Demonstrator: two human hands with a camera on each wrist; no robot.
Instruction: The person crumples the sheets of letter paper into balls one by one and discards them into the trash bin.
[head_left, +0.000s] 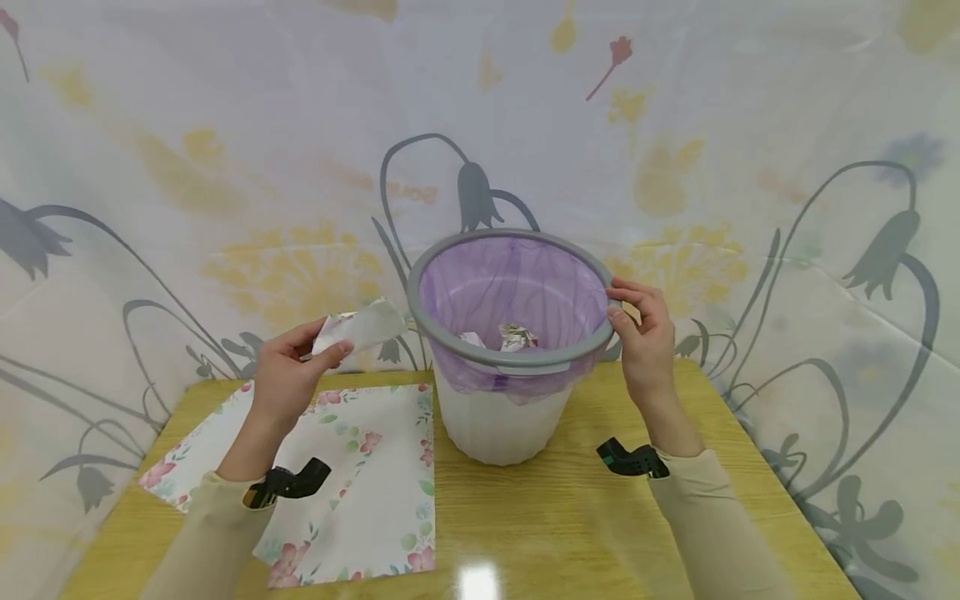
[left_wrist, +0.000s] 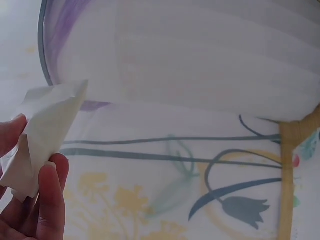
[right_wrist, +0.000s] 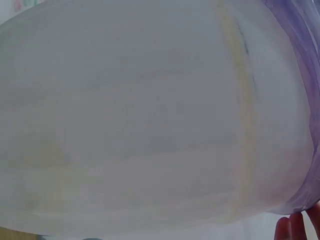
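Observation:
My left hand (head_left: pixel 288 367) pinches a crumpled, folded piece of paper (head_left: pixel 366 327), its pale side showing, just left of the trash can's rim. In the left wrist view the thumb and fingers hold the same paper (left_wrist: pixel 52 117) with the can's wall behind it. At the far right of the rim (head_left: pixel 517 360), my right hand (head_left: pixel 647 333) grips the grey ring between thumb and fingers. The white trash can (head_left: pixel 498 421) stands upright, lined with a purple bag (head_left: pixel 487 287) folded over its edge. Crumpled paper pieces (head_left: pixel 517 337) lie inside.
Sheets of floral-bordered paper (head_left: pixel 382 483) lie overlapping on the wooden table (head_left: pixel 540 525), left of the can and partly under my left forearm. A flower-printed cloth (head_left: pixel 300 167) hangs behind the table and along its sides. Each wrist wears a black camera mount (head_left: pixel 633 460).

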